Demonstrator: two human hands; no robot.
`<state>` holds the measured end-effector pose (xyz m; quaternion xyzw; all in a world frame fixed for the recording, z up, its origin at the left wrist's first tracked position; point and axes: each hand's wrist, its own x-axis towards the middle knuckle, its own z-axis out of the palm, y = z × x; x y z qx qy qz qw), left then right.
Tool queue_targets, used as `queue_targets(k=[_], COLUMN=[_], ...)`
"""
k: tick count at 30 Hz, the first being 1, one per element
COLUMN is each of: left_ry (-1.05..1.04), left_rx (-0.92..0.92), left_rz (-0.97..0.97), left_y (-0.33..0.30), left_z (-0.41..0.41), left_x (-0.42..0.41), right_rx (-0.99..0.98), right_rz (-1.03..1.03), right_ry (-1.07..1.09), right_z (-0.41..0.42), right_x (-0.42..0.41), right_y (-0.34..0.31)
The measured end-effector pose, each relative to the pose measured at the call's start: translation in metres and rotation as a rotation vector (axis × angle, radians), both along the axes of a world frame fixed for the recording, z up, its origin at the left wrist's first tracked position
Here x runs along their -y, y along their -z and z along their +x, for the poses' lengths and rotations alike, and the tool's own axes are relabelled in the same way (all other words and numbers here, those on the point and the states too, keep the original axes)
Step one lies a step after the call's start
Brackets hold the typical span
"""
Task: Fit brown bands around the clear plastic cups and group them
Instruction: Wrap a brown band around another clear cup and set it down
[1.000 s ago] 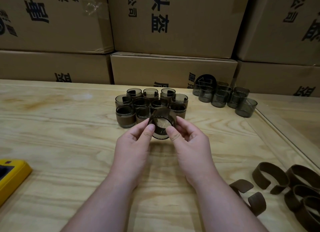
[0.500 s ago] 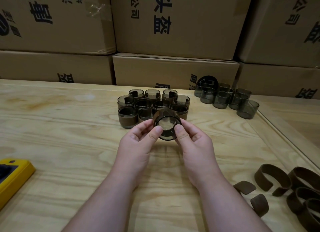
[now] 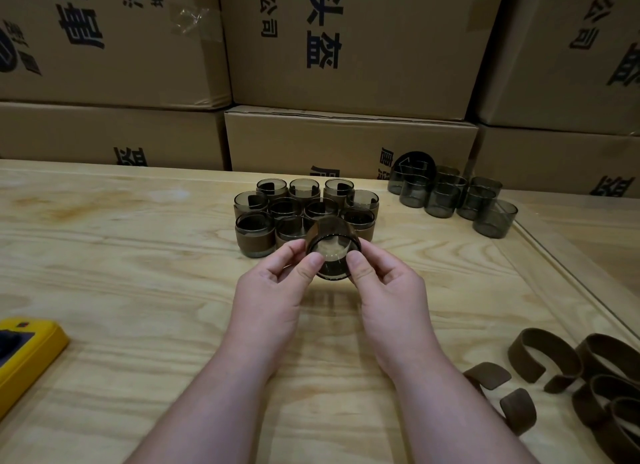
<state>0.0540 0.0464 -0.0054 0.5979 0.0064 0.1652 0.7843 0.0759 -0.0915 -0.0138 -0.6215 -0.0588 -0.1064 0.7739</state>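
Both hands hold one smoky clear cup (image 3: pixel 333 252) on its side above the table, its base turned toward me and a brown band around its far half. My left hand (image 3: pixel 277 290) pinches it from the left with thumb and fingers. My right hand (image 3: pixel 384 290) pinches it from the right. Just behind stands a cluster of several banded cups (image 3: pixel 256 233). Several bare cups (image 3: pixel 440 200) stand at the back right. Loose brown bands (image 3: pixel 543 356) lie at the right front.
A yellow device (image 3: pixel 27 352) lies at the left edge of the wooden table (image 3: pixel 138 273). Stacked cardboard boxes (image 3: pixel 346 48) wall off the back. A raised strip runs along the table's right side (image 3: pixel 571 273).
The held cup has shifted slightly toward me and away from the banded cluster, and both thumbs now sit lower on its base rim. The hands keep their hold.
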Motion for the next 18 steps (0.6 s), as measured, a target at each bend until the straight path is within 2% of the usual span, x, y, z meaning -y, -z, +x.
queue_targets(k=[4, 9, 15, 18], left_ry=[-0.038, -0.035, 0.073, 0.057], left_rx=[0.026, 0.013, -0.004, -0.055], left_rz=[0.015, 0.012, 0.069, 0.116], left_y=[-0.001, -0.001, -0.006, -0.007], left_z=[-0.002, -0.004, -0.006, -0.006], left_x=[0.002, 0.005, 0.007, 0.005], right_rx=[-0.006, -0.073, -0.057, -0.021], right_rz=[0.018, 0.162, 0.037, 0.007], right_ry=[0.004, -0.037, -0.151, -0.202], right_z=[-0.001, -0.007, -0.012, -0.015], right_x=[-0.001, -0.005, -0.005, -0.005], right_y=[-0.001, -0.008, -0.011, -0.011])
